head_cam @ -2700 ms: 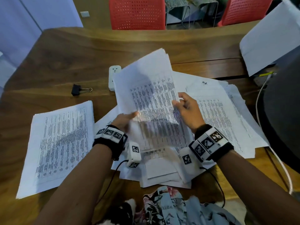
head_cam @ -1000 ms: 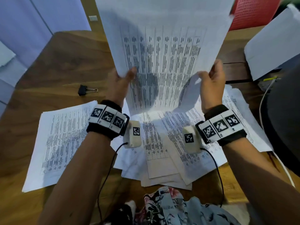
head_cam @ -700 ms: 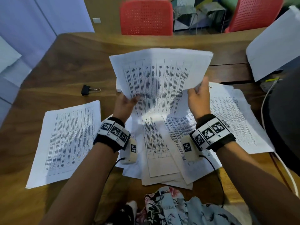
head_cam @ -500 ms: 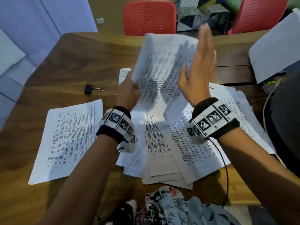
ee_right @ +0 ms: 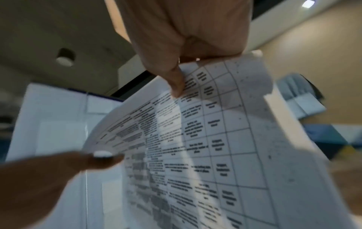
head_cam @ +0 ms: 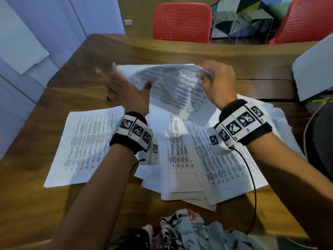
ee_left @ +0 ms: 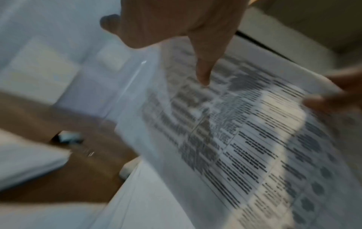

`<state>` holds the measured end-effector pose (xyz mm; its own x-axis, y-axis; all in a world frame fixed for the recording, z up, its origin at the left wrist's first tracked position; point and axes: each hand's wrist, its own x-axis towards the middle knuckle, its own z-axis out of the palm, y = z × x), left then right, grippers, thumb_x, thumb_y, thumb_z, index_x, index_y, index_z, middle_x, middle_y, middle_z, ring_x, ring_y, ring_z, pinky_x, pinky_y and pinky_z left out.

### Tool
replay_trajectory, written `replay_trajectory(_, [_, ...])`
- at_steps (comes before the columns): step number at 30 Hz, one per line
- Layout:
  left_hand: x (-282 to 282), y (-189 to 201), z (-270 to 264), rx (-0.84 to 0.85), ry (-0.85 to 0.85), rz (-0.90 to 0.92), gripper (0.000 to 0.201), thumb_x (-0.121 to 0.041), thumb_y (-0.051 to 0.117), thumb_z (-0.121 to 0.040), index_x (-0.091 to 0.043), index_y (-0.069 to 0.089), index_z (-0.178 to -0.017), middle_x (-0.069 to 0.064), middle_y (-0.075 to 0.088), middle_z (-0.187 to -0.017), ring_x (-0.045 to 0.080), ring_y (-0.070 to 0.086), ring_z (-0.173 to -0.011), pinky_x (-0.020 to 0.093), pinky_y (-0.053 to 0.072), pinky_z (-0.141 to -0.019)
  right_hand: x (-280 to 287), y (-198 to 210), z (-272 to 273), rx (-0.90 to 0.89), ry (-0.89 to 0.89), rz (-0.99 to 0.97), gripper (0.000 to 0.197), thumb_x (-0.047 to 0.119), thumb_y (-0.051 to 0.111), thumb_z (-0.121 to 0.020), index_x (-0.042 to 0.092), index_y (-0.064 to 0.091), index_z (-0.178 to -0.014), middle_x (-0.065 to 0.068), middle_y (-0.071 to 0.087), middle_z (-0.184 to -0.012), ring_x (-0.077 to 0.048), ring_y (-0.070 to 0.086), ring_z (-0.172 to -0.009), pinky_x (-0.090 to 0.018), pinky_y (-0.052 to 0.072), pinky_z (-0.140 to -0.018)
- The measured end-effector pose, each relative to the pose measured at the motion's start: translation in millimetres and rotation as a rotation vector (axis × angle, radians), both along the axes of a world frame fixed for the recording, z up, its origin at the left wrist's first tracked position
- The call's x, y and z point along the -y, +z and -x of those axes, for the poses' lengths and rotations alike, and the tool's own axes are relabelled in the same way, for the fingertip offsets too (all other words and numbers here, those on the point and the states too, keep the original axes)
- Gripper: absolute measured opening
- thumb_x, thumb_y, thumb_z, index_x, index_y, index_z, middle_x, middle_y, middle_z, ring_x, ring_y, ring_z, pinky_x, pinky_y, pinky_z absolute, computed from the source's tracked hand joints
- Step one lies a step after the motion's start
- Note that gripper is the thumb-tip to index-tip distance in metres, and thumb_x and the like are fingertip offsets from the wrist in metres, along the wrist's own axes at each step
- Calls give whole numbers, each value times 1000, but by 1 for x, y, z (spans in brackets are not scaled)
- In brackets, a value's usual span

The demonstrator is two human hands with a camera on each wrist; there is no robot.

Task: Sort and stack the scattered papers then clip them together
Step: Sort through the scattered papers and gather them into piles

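Observation:
A bundle of printed papers hangs curved above the table between both hands. My right hand grips its right corner, the thumb pinching on top in the right wrist view. My left hand is at the bundle's left edge with blurred, spread fingers, and only its thumb touches the sheet. A squared stack of papers lies at the left. A loose pile of overlapping papers lies in the middle, under the hands. The black binder clip lies on the wood beyond the stack, mostly hidden behind my left hand in the head view.
The wooden table runs back to two red chairs. A white sheet and a dark object with a white cable sit at the right edge. A small white plug block lies under the held bundle.
Half a second ago my left hand held the bundle upright and my right hand was flat against it. Now the right hand grips its corner, the left has spread open, and the bundle lies flatter.

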<state>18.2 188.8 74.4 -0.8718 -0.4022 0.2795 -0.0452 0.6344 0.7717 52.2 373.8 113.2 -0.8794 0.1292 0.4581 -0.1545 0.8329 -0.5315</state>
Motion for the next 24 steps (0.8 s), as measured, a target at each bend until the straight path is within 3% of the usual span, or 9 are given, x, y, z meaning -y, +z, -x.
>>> replay_trajectory(2, [17, -16, 8, 198, 96, -170, 134, -81, 58, -52, 3, 12, -147, 30, 6, -154, 39, 8, -145, 45, 11, -116, 1, -5, 0, 15, -24, 252, 17, 10, 53, -90, 6, 69, -91, 0, 56, -77, -15, 51, -72, -23, 44, -64])
replay_trajectory(4, [33, -29, 12, 237, 49, -410, 123, -83, 61, -52, 10, 41, -130, 34, 42, -136, 46, 40, -128, 49, 34, -105, 7, -11, 0, 44, -5, 485, 18, 9, 55, -89, 7, 69, -101, -3, 61, -82, -13, 52, -77, -23, 47, -65])
replay_trajectory(6, [47, -39, 7, 313, -81, -656, 71, -67, 63, -70, -1, 56, -93, 19, 60, -91, 34, 57, -85, 39, 47, -71, 19, -18, 0, 76, 29, 718, 19, 5, 54, -89, 5, 67, -103, -17, 67, -94, -16, 54, -81, -35, 52, -76])
replay_trajectory(8, [61, -47, 3, 361, -190, -805, 36, -50, 63, -80, -18, 51, -73, 2, 47, -66, 20, 45, -63, 35, 39, -59, 35, -30, 2, 117, 53, 834, 21, 1, 53, -89, 2, 64, -106, -16, 67, -102, -19, 57, -88, -39, 50, -85])
replay_trajectory(10, [75, -48, 0, 325, -152, -792, 22, -34, 60, -87, -22, 52, -71, -3, 52, -68, 16, 50, -65, 41, 47, -74, 54, -46, 4, 178, 50, 824, 20, 3, 54, -88, 4, 64, -105, -12, 66, -102, -25, 61, -94, -43, 49, -90])
replay_trajectory(12, [95, -45, -1, 287, -96, -680, 14, -20, 55, -92, -20, 56, -78, 1, 60, -80, 17, 57, -74, 40, 47, -89, 75, -61, 7, 278, 62, 743, 8, 8, 55, -87, 8, 62, -88, -14, 65, -90, -24, 60, -84, -46, 50, -82])
replay_trajectory(15, [135, -46, -3, 315, 33, -426, 23, -18, 55, -90, -1, 65, -103, 20, 66, -107, 34, 62, -102, 40, 48, -88, 108, -79, 10, 480, 104, 630, 38, 8, 56, -88, 18, 37, -57, -1, 41, -60, -13, 38, -58, -34, 35, -61])
replay_trajectory(20, [201, -58, -11, 397, 84, -273, 17, -17, 54, -92, -6, 66, -95, 13, 66, -96, 28, 58, -97, 31, 44, -82, 166, -107, 6, 779, 160, 521, 29, 10, 60, -85, 11, 44, -62, -6, 45, -64, -16, 40, -58, -24, 34, -59])
replay_trajectory(24, [238, -70, -16, 528, 149, -236, 40, -21, 56, -91, 2, 57, -124, 19, 60, -125, 35, 55, -117, 37, 44, -97, 200, -119, -3, 920, 203, 470, 36, 8, 61, -86, 11, 41, -55, -1, 38, -55, -11, 35, -50, -22, 29, -47])
